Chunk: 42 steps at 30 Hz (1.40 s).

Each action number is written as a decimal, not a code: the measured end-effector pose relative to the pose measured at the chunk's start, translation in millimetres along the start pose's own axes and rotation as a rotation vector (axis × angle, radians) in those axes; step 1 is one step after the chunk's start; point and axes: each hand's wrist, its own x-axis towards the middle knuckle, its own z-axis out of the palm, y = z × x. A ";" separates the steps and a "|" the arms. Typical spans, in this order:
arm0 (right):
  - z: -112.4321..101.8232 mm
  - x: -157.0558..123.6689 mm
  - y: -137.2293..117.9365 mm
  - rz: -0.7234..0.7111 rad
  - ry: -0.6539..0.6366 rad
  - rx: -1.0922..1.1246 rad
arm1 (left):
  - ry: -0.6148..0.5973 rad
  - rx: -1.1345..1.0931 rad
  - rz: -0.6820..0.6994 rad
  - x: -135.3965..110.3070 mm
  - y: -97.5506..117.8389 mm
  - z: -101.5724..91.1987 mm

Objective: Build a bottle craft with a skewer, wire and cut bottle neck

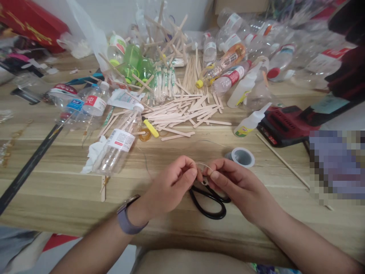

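Observation:
My left hand and my right hand meet over the front of the wooden table. Both pinch a thin pale loop, a rubber band or thread, between thumb and fingers. The loop arches between the two pinches. Black-handled scissors lie on the table directly under my hands, partly hidden by them. A purple watch sits on my left wrist. A small roll of clear tape lies just beyond my right hand.
A pile of flat wooden craft sticks and thin skewers fills the table's middle. Clear plastic bottles lie left and at the back right. Glue bottles, a red and black power tool and a long skewer lie to the right.

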 end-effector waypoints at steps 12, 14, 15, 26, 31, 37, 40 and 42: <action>0.7 1.4 -0.5 -0.178 0.045 -0.277 | 0.104 -0.239 -0.155 6.7 1.4 5.7; 0.4 1.5 0.4 -0.206 0.051 -0.298 | 0.131 -0.282 -0.171 7.4 1.4 6.5; 0.3 1.5 0.8 -0.214 0.053 -0.302 | 0.146 -0.296 -0.178 7.7 1.5 6.8; 0.3 1.5 3.0 -0.296 0.113 -0.395 | 0.128 -0.267 -0.212 6.8 0.8 8.1; 0.6 1.5 3.5 -0.310 0.131 -0.445 | 0.061 -0.164 -0.188 5.0 2.1 7.8; -1.3 1.4 4.4 -0.212 0.117 -0.368 | 0.043 -0.175 -0.162 5.4 -0.6 6.6; -2.5 0.8 3.4 -0.150 0.196 -0.412 | 0.074 -0.276 -0.159 7.7 -2.5 4.2; -2.3 0.2 1.7 -0.186 0.223 -0.524 | 0.084 -0.331 -0.172 9.1 -3.1 3.0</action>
